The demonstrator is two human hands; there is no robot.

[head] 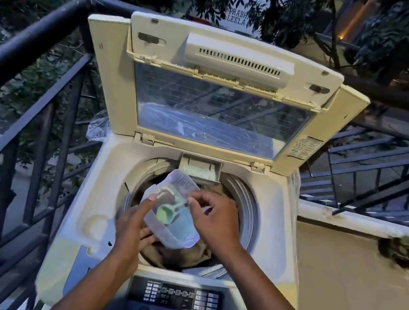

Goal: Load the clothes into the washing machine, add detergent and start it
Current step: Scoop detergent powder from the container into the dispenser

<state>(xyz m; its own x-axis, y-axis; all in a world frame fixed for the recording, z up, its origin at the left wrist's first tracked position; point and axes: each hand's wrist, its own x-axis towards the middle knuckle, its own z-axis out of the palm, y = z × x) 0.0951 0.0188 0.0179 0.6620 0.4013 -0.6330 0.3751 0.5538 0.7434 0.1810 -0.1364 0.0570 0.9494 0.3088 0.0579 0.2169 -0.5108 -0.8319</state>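
Note:
A cream top-loading washing machine (114, 167) stands with its lid (214, 107) raised. Brown clothes (175, 255) lie in the drum. Above the drum I hold a clear plastic detergent container (179, 234), tilted, with pale powder and a green scoop (165, 212) inside. My left hand (132, 226) grips the container from its left side and underneath. My right hand (214, 221) reaches over its right rim, fingertips pinching at the scoop's handle. The detergent drawer (199, 169) at the drum's back edge is pulled out. The control panel (175, 296) is nearest me.
A dark metal railing (33, 88) runs along the left and behind the machine. A low balcony wall (340, 272) stands to the right, with a small plant (406, 251) on its ledge. Crumpled clear plastic (98, 126) sits behind the machine's left side.

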